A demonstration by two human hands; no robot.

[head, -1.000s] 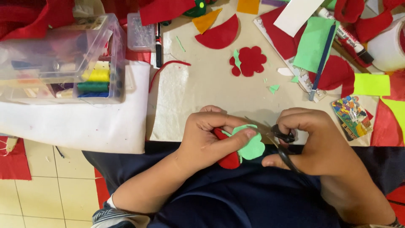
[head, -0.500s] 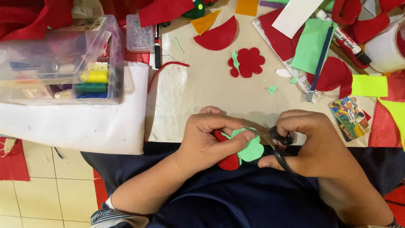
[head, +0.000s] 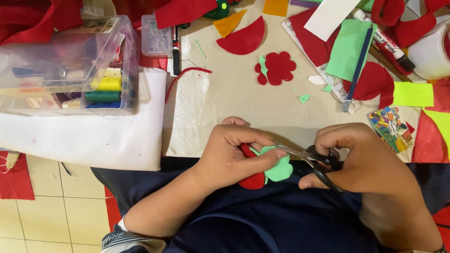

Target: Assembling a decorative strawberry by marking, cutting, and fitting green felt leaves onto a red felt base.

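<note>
My left hand point(head: 234, 150) pinches a light green felt shape point(head: 280, 168) stacked on a red felt piece point(head: 253, 180), just off the table's near edge above my lap. My right hand point(head: 363, 157) grips small black-handled scissors point(head: 311, 157). The blades point left and meet the green felt's upper edge. A red felt flower point(head: 280, 67) with a green bit beside it lies farther back on the table.
A clear plastic box point(head: 70, 65) with thread spools stands at the left on white fabric point(head: 84, 136). A black marker point(head: 176, 49), a blue pencil point(head: 358, 68), red and green felt scraps, a tape roll point(head: 431, 51) and a colourful card point(head: 391, 126) lie around the beige table point(head: 234, 98).
The scissors' blades have worked a little further along the green felt's top edge. My left hand has turned the felt slightly. Both hands stay in place.
</note>
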